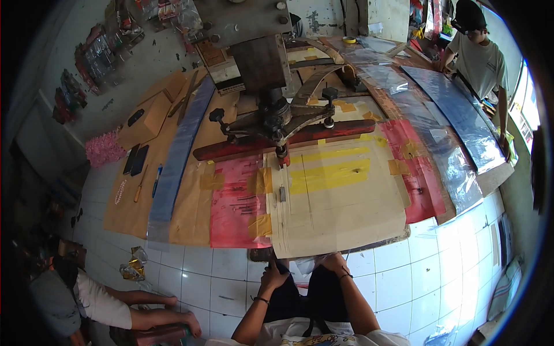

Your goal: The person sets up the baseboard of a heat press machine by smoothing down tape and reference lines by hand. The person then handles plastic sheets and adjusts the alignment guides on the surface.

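My left hand (pixel 274 276) is at the front edge of the work table, just below the left corner of a beige sheet (pixel 346 213); its fingers are partly hidden. Farther right, my right hand (pixel 334 263) rests near the sheet's front edge, its fingertips not clear. Yellow tape strips (pixel 329 171) cross the sheet, and a small grey block (pixel 283 194) lies near its left side. Above the sheet hangs a machine head (pixel 278 118) with a long dark red bar (pixel 340 131). Red sheets (pixel 238 199) flank the beige one.
Left on brown paper are a blue strip (pixel 190 147), phones (pixel 138 160), a screwdriver (pixel 140 183) and a cardboard box (pixel 147 118). A person (pixel 482 60) stands at the right by a blue sheet (pixel 447 109). Another person's legs (pixel 156 308) are at lower left.
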The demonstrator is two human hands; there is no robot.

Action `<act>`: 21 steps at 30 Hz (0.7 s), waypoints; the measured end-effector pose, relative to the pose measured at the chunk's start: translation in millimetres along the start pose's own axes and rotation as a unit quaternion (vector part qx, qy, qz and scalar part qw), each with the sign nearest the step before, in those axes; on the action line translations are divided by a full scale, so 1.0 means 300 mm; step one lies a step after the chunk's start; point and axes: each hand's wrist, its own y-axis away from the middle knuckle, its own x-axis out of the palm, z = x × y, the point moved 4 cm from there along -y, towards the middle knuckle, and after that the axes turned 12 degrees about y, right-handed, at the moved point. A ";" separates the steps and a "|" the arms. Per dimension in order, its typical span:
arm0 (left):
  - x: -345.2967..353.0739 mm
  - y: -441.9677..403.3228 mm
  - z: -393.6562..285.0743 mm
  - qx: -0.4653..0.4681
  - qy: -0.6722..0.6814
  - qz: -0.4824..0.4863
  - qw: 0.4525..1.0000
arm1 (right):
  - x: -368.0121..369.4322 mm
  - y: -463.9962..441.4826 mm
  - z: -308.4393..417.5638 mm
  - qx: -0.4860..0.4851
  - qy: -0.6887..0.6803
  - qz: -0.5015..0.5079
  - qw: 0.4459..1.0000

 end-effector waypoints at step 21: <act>-0.005 -0.119 0.034 0.085 0.003 -0.120 0.989 | -0.210 0.052 0.129 0.007 -0.004 -0.075 0.997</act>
